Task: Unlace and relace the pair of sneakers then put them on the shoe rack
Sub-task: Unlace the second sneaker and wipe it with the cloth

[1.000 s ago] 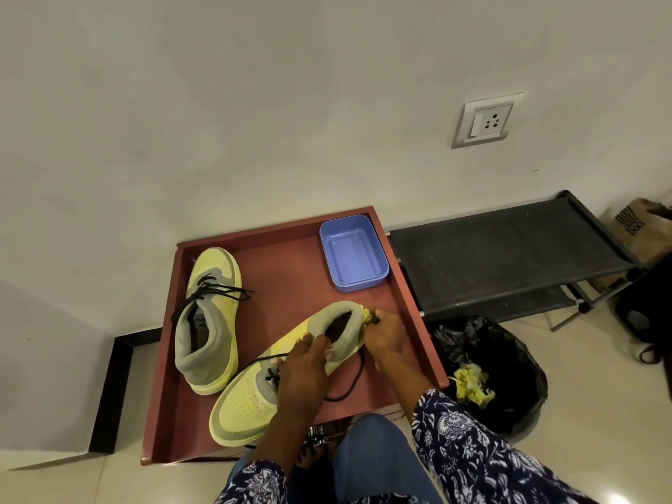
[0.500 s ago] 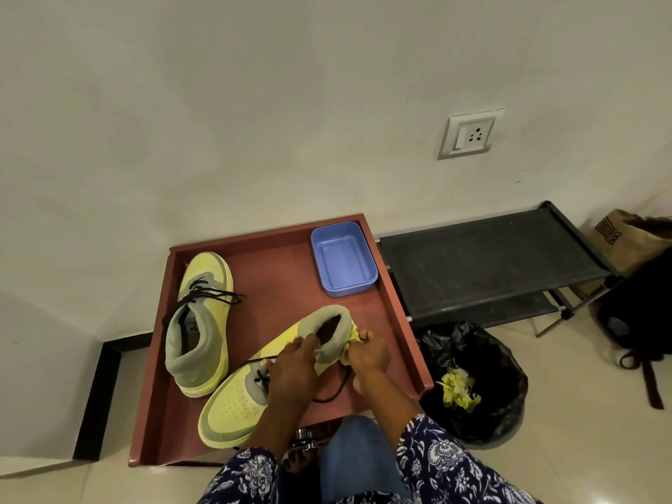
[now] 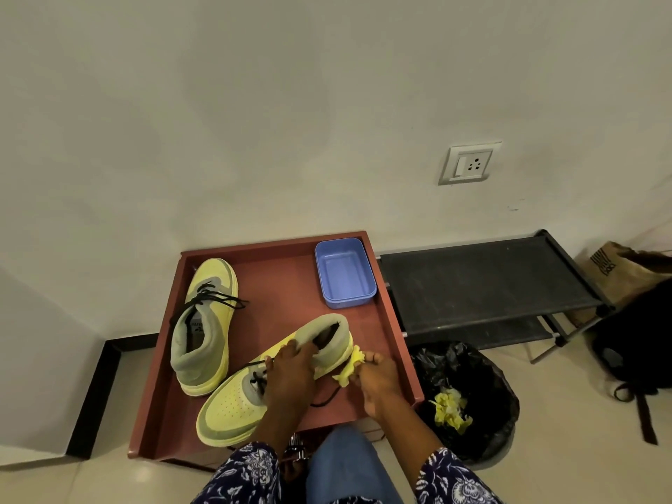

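Note:
Two yellow-green sneakers lie on a red-brown tray table [image 3: 291, 278]. The far sneaker [image 3: 205, 321] sits at the left with black laces tied, toe toward the wall. The near sneaker [image 3: 232, 401] lies diagonally, toe toward me, its black lace loose. My left hand [image 3: 291, 376] grips its collar over the tongue. My right hand [image 3: 378, 380] pinches a wad of crumpled yellow paper [image 3: 351, 365] just beside the sneaker's heel. The black shoe rack [image 3: 487, 285] stands to the right of the tray.
A blue plastic container [image 3: 343, 272] sits at the tray's back right corner. A black bin bag [image 3: 469, 398] holding yellow paper scraps sits on the floor under the rack's front. A brown paper bag [image 3: 625, 267] and a black backpack [image 3: 640, 343] are at far right.
My right hand has drawn the yellow paper wad back and down from the sneaker's heel opening toward me. The left hand stays on the sneaker. The camera view shifted slightly.

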A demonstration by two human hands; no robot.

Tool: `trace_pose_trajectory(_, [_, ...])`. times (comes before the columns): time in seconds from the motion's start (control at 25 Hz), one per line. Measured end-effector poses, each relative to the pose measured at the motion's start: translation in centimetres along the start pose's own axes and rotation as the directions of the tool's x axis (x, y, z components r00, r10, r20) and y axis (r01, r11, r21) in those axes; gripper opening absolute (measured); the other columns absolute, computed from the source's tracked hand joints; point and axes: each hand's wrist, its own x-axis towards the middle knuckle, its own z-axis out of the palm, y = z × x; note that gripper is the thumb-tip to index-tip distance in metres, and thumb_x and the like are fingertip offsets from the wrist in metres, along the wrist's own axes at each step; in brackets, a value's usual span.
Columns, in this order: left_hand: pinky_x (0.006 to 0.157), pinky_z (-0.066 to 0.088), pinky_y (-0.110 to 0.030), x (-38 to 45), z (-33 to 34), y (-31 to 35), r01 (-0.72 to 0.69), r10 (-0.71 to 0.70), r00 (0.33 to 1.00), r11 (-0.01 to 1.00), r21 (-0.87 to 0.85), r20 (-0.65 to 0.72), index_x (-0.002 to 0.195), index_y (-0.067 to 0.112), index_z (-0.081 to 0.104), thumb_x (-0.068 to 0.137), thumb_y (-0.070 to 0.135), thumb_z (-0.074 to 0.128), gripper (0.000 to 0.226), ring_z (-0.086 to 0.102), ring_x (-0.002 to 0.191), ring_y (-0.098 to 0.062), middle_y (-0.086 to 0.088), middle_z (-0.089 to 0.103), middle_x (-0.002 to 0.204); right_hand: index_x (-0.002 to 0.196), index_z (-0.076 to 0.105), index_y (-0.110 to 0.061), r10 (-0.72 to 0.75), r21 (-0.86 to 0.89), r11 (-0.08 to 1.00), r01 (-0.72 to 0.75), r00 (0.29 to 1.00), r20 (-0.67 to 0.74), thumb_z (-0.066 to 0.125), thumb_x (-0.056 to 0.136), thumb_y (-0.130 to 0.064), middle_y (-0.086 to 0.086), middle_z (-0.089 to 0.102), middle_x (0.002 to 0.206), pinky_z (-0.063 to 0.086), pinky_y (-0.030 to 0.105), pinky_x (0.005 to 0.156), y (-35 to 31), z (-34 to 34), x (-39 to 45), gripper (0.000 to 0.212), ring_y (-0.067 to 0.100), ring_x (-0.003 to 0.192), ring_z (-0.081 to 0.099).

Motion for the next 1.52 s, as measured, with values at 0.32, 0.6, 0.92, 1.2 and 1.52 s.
trace_pose_trajectory(0.32, [0.076, 0.046, -0.034, -0.3, -1.9, 0.2, -0.141, 0.141, 0.99, 0.986, -0.093, -0.012, 0.106, 0.011, 0.058, 0.08, 0.015, 0.034, 0.035, 0.057, 0.098, -0.031, -0.012, 0.057, 0.111, 0.081, 0.065, -0.015, -0.089, -0.088, 0.993, 0.08, 0.991, -0.101, 0.054, 0.079, 0.005, 0.013, 0.068, 0.089, 0.053, 0.039, 0.069, -0.6, -2.9, 0.0, 0.023, 0.028, 0.079, 0.062])
trace_pose_trajectory(0.6, [0.083, 0.046, -0.034, 0.2, -5.3, 1.5, -0.438, 0.437, 0.899, 0.889, -0.133, -0.035, 0.101, 0.007, 0.061, 0.083, 0.011, 0.046, 0.023, 0.056, 0.105, -0.032, -0.016, 0.062, 0.106, 0.097, 0.063, -0.01, -0.316, -0.163, 0.947, 0.276, 0.89, -0.329, 0.055, 0.083, -0.004, 0.006, 0.062, 0.088, 0.047, 0.032, 0.074, -4.0, -4.4, -4.0, 0.017, 0.024, 0.081, 0.058])
trace_pose_trajectory(0.92, [0.043, 0.038, -0.021, 1.4, -11.6, 1.9, -0.754, 0.784, 0.618, 0.613, 0.235, -0.063, 0.08, 0.016, 0.061, 0.071, 0.016, 0.034, 0.029, 0.063, 0.059, -0.02, 0.0, 0.066, 0.071, 0.099, 0.064, -0.015, -0.48, -0.152, 0.878, 0.455, 0.832, -0.279, 0.056, 0.085, -0.009, 0.006, 0.064, 0.102, 0.051, 0.037, 0.082, -4.9, -4.8, -8.2, 0.017, 0.024, 0.092, 0.061])
trace_pose_trajectory(1.2, [0.043, 0.046, -0.02, 3.8, -12.8, 0.0, -0.861, 0.913, 0.381, 0.294, 0.415, 0.144, 0.084, 0.024, 0.052, 0.075, 0.015, 0.038, 0.02, 0.062, 0.063, -0.015, 0.006, 0.065, 0.072, 0.092, 0.063, -0.016, -0.424, -0.169, 0.903, 0.395, 0.885, -0.191, 0.055, 0.088, -0.008, 0.002, 0.066, 0.087, 0.05, 0.031, 0.073, -1.6, -3.5, -9.3, 0.012, 0.02, 0.084, 0.062])
trace_pose_trajectory(1.52, [0.046, 0.051, -0.018, 6.4, -10.6, -2.6, -0.876, 0.895, 0.381, 0.27, 0.4, 0.23, 0.076, 0.018, 0.068, 0.065, 0.008, 0.072, 0.016, 0.064, 0.067, -0.014, 0.004, 0.063, 0.07, 0.087, 0.064, -0.013, -0.241, -0.253, 0.946, 0.202, 0.961, -0.136, 0.054, 0.086, -0.01, 0.008, 0.07, 0.089, 0.051, 0.036, 0.075, 1.9, 1.5, -6.8, 0.011, 0.025, 0.084, 0.064])
